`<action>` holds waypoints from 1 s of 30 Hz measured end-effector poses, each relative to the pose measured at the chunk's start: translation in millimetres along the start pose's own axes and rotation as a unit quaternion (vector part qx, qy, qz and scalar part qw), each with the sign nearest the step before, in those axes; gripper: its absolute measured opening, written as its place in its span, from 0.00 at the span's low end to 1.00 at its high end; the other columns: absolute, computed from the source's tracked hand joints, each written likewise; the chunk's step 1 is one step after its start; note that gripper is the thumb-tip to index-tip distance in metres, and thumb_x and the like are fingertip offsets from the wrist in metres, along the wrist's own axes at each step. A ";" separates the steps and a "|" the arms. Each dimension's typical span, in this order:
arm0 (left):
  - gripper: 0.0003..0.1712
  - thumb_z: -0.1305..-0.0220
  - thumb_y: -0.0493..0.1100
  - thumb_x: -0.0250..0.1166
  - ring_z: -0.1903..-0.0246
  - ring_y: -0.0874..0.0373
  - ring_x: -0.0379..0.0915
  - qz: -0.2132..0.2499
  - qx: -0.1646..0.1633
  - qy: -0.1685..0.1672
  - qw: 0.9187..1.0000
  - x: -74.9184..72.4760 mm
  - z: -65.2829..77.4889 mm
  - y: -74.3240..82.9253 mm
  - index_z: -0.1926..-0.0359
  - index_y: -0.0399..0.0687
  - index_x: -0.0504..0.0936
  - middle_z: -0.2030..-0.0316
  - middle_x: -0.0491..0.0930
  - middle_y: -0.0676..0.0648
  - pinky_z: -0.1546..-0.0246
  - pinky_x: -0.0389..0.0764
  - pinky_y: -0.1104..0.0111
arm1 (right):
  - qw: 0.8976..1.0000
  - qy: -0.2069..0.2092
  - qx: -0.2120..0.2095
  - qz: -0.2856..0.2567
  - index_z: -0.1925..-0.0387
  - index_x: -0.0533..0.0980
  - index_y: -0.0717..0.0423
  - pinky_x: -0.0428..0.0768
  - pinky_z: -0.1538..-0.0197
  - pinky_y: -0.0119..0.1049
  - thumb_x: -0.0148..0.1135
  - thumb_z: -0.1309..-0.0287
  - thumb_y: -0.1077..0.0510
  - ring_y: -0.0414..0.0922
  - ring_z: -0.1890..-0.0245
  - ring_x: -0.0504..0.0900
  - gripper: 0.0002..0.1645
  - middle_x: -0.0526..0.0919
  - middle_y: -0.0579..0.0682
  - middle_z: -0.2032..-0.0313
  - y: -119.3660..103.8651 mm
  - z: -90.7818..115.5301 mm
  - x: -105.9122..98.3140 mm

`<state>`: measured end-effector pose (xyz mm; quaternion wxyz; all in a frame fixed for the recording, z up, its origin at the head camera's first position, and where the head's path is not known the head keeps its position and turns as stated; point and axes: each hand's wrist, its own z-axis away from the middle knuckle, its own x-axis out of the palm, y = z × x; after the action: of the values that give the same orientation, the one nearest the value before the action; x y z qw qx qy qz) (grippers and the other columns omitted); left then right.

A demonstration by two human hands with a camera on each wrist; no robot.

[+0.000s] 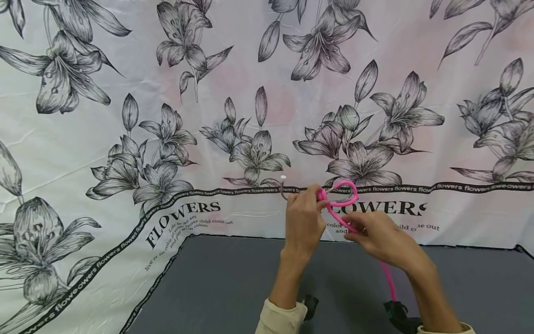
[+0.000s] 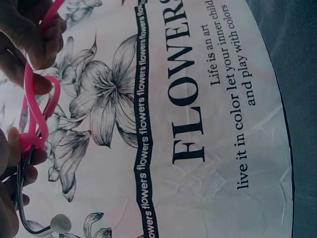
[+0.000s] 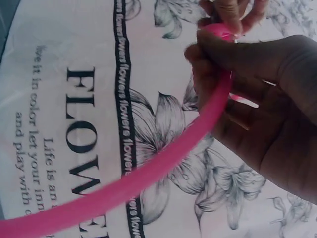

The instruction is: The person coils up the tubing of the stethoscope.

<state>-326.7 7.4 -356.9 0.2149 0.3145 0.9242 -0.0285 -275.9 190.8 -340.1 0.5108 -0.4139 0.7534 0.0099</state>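
My left hand pinches a thin metal hook with a white ball tip, right where a bright pink cord wraps round it. Beyond those fingertips the cord makes a loop to the right, lying along the metal. Just right of and below the loop, my right hand pinches the cord between thumb and fingers. From there the loose length of cord runs down past the right wrist. Both hands are raised close together above the cloth; the left palm hides part of the hook.
A white tablecloth printed with lilies and the word FLOWERS covers the surface. A dark grey area lies at its near edge. Black wrist straps sit on both forearms, with the cord passing close to the right one.
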 end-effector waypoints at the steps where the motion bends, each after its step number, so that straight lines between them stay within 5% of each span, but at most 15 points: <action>1: 0.15 0.35 0.44 0.73 0.70 0.62 0.81 -0.008 0.004 -0.006 1.000 0.6 0.0 0.3 0.51 0.46 0.81 0.71 0.86 0.53 0.58 0.71 0.68 | 1.000 0.009 -0.007 0.013 0.54 0.85 0.64 0.76 0.72 0.28 0.73 0.42 0.68 0.29 0.76 0.75 0.13 0.87 0.45 0.73 -0.6 0.7 -1.2; 5: 0.13 0.35 0.48 0.72 0.70 0.62 0.80 -0.037 0.027 -0.045 0.998 2.7 -0.6 2.5 0.54 0.49 0.80 0.73 0.84 0.55 0.56 0.72 0.70 | 0.994 0.070 -0.029 0.082 0.58 0.87 0.61 0.76 0.70 0.31 0.72 0.42 0.69 0.35 0.73 0.75 0.10 0.88 0.47 0.69 -4.0 2.7 -4.6; 10: 0.13 0.34 0.51 0.71 0.67 0.63 0.83 -0.064 0.073 -0.113 0.989 1.3 -0.7 8.9 0.54 0.52 0.80 0.72 0.86 0.58 0.53 0.75 0.71 | 0.973 0.155 -0.064 0.159 0.65 0.88 0.60 0.79 0.67 0.36 0.74 0.47 0.71 0.40 0.69 0.77 0.08 0.83 0.46 0.70 -5.9 2.2 -2.3; 16: 0.15 0.32 0.49 0.71 0.68 0.64 0.82 -0.059 0.096 -0.155 0.982 -2.4 -0.1 11.6 0.48 0.53 0.81 0.72 0.85 0.58 0.51 0.76 0.71 | 0.952 0.237 -0.076 0.180 0.69 0.87 0.62 0.77 0.64 0.42 0.77 0.53 0.73 0.47 0.65 0.76 0.09 0.80 0.50 0.69 0.8 -1.1 1.8; 23: 0.15 0.31 0.54 0.67 0.67 0.65 0.83 -0.042 0.109 -0.175 0.978 -8.8 -2.2 9.2 0.49 0.55 0.79 0.71 0.87 0.59 0.51 0.76 0.72 | 0.939 0.270 -0.079 0.196 0.68 0.87 0.64 0.81 0.58 0.52 0.78 0.51 0.71 0.56 0.61 0.82 0.07 0.84 0.57 0.64 1.8 -8.0 7.0; 30: 0.20 0.34 0.51 0.72 0.58 0.65 0.85 -0.016 0.140 -0.203 0.969 -10.9 -3.2 3.7 0.43 0.57 0.79 0.61 0.91 0.59 0.45 0.75 0.72 | 0.941 0.273 -0.063 0.187 0.68 0.86 0.63 0.86 0.64 0.52 0.79 0.52 0.70 0.56 0.63 0.86 0.08 0.89 0.56 0.68 3.0 -6.4 9.6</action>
<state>-318.0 4.8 -349.2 0.3516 0.3144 0.8528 -0.2242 -284.0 184.1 -345.8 0.2468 -0.2836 0.9258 0.0395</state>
